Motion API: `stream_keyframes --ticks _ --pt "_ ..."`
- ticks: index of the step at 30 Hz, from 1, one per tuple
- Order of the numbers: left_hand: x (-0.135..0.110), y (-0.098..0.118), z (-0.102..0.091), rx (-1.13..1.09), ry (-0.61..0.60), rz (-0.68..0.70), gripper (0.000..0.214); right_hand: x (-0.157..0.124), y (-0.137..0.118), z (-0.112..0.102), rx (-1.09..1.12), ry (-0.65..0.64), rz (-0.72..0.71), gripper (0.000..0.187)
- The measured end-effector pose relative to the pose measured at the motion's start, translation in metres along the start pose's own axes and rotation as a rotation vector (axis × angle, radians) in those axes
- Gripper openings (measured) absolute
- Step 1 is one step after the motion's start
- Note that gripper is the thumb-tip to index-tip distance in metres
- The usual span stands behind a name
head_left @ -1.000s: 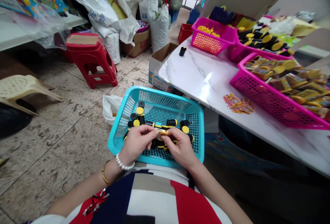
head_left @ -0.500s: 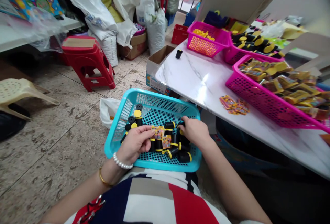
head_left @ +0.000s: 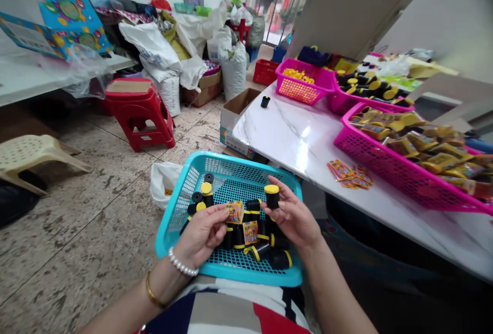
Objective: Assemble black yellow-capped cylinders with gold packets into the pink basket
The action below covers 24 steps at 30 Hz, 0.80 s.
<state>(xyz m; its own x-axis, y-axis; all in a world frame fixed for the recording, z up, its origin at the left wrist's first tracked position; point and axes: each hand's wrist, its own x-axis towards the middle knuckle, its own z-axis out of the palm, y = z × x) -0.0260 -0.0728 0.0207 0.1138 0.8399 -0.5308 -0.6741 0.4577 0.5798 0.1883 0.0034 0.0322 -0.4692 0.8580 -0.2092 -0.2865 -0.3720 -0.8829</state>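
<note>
A turquoise mesh basket rests on my lap and holds several black tubes with yellow caps. My left hand pinches a small orange printed sticker over the basket. My right hand holds one black tube with a yellow cap upright, just right of the sticker. A second sticker lies on the tubes between my hands. A pearl bracelet and a gold bangle circle my left wrist.
To the right, a white marble table carries loose stickers, a lone black tube and pink baskets of packed goods. A red stool, cream stool, cardboard box and white sacks stand on the floor.
My right hand left the sticker, reached into the basket's right side and came up holding a yellow-capped tube. My left hand kept the sticker. The view tilted upward.
</note>
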Motion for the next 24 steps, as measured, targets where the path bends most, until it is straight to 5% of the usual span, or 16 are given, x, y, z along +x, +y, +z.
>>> stream_keyframes --ticks 6,14,24 --pt "-0.001 0.002 0.006 -0.094 0.010 0.007 0.022 -0.022 0.017 0.029 0.280 -0.193 0.076 0.043" --pt "0.002 -0.002 0.007 -0.096 0.047 0.006 0.016 -0.017 0.017 0.023 0.082 0.055 -0.008 0.032" --pt "0.000 -0.003 0.008 -0.207 -0.012 -0.020 0.014 -0.017 0.026 0.048 -0.267 0.191 -0.131 0.028"
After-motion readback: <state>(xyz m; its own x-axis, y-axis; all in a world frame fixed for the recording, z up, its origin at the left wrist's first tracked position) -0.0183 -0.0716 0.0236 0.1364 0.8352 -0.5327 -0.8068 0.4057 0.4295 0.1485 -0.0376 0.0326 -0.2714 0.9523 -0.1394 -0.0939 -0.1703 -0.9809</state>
